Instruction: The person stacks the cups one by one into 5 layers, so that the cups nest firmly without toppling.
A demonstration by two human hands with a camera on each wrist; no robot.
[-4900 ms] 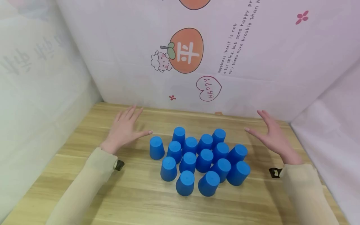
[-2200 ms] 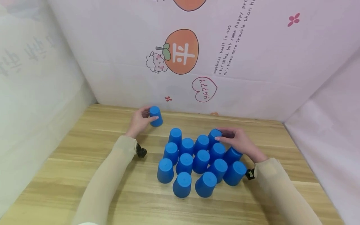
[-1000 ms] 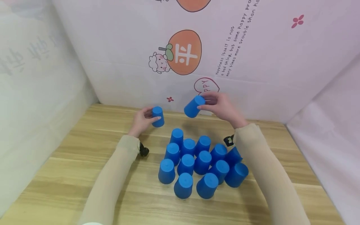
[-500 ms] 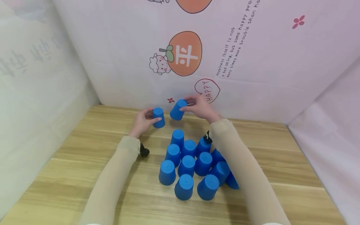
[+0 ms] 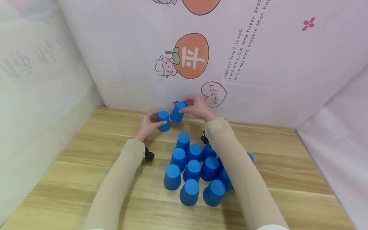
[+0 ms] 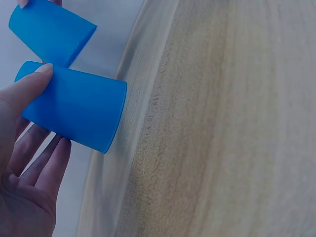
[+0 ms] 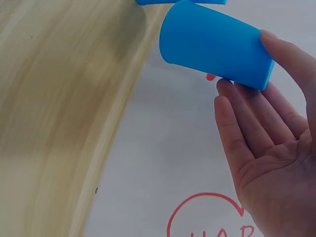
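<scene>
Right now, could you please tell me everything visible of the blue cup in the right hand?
The blue cup is plain, tapered and smooth, apparently plastic. It is upside down and tilted, its flat, narrower base up and its wider rim lower, toward the left. The right hand pinches it near the base, above the wooden table. Left of it is another cup, held by the left hand; whether the cups touch is unclear.

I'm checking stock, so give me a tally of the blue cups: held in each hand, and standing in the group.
Held cup in the left hand: 1
Second held cup in the right hand: 1
Standing group cups: 13, counting those only partly visible around the right sleeve
Total in view: 15
</scene>
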